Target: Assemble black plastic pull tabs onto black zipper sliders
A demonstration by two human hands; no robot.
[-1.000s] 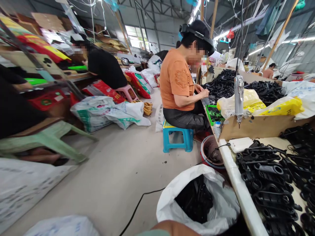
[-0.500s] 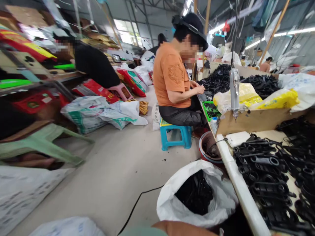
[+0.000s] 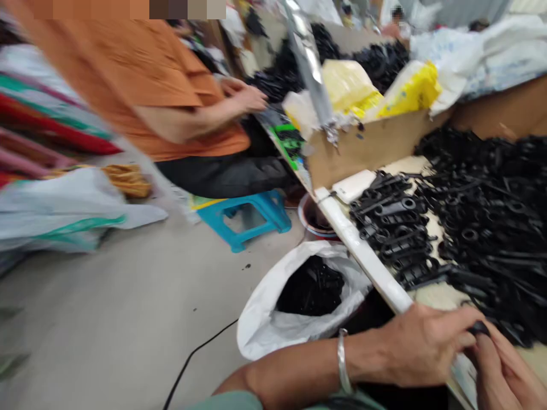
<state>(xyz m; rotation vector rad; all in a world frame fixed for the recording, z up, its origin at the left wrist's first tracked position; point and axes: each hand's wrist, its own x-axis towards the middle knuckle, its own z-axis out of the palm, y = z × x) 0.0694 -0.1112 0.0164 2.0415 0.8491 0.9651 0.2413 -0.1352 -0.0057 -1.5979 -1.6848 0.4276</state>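
My left hand, with a silver bangle at its wrist, is closed at the table's front edge. Its thumb and forefinger pinch a small black part, mostly hidden by the fingers. My right hand, cut off by the lower right corner, meets it there with its fingers closed around the same piece. Just beyond both hands, black plastic parts with round ring ends lie in rows on the table. A larger heap of black parts spreads to their right.
An electric screwdriver hangs over a cardboard divider. A white sack of black pieces stands on the floor left of the table edge. A co-worker in an orange shirt sits on a blue stool. A black cable crosses the floor.
The view has swung right and down toward the table. Both my hands now show, with the small black part between them; before, only part of an arm was visible at the bottom.
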